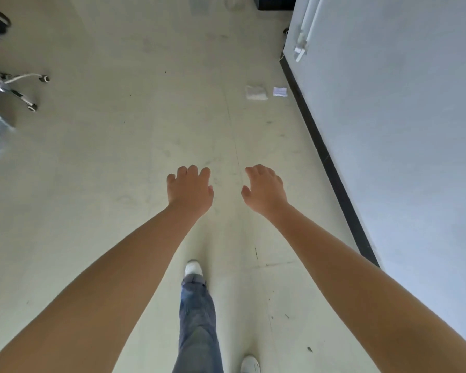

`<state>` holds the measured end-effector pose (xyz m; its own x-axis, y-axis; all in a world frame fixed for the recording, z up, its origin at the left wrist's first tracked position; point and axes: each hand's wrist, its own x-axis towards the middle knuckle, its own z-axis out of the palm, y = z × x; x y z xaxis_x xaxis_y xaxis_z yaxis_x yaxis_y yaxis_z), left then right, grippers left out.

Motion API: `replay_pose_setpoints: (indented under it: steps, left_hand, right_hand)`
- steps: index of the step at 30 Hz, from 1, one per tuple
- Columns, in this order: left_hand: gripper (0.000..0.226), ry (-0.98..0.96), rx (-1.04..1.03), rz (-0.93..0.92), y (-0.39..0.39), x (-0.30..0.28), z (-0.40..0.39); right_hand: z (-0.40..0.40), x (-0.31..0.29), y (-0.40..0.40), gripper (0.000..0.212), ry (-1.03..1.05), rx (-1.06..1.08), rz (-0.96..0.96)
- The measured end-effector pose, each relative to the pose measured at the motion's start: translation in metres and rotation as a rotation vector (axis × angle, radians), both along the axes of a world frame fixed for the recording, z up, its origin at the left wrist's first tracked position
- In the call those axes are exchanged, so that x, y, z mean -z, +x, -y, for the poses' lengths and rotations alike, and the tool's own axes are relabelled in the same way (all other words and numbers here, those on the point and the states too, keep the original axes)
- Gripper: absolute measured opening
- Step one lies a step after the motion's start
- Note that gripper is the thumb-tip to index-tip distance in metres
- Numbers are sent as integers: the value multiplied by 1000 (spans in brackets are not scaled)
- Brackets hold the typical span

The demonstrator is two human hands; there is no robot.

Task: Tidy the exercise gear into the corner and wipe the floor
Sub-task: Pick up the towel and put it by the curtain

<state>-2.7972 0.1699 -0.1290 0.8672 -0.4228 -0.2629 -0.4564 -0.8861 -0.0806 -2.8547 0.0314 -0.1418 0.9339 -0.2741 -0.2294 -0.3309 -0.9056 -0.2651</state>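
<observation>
A: Room was a pale scuffed floor (119, 184) with a white wall (401, 130) and black skirting (331, 168) on the right.

B: Fingers?

A: Both sets were loosely bent and grasped nothing. Left hand (190, 189) and right hand (264, 191) hung palm-down, side by side but apart, above the floor, not touching it. Both forearms were stretched forward, bare.

B: Further out?

A: Jeans leg (197, 319) and a white shoe (193, 267) stepping forward, second shoe (250, 364) at the bottom edge. Chair base with castors (16, 90) far left.

B: Exercise gear?

A: None that I could make out. A folded white cloth (256, 92) lay on the floor near the skirting, well ahead of the hands, with a small paper scrap (279, 91) just beside it.

B: Step?

A: Looked like a walk-up toward the cloth, probably for the wiping part. Next move would need more steps forward, a bend down, and one hand closing on the cloth.
</observation>
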Motion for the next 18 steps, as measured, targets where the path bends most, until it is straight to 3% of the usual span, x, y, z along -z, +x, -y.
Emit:
replay_pose_setpoints:
  steps: [11, 18]
  left_hand:
    - [40, -28, 121, -51, 331, 6, 91]
    - [39, -11, 164, -95, 517, 30, 185]
  right_hand:
    - [83, 2, 315, 43, 17, 158, -35]
    - [177, 28, 492, 45, 63, 235, -91]
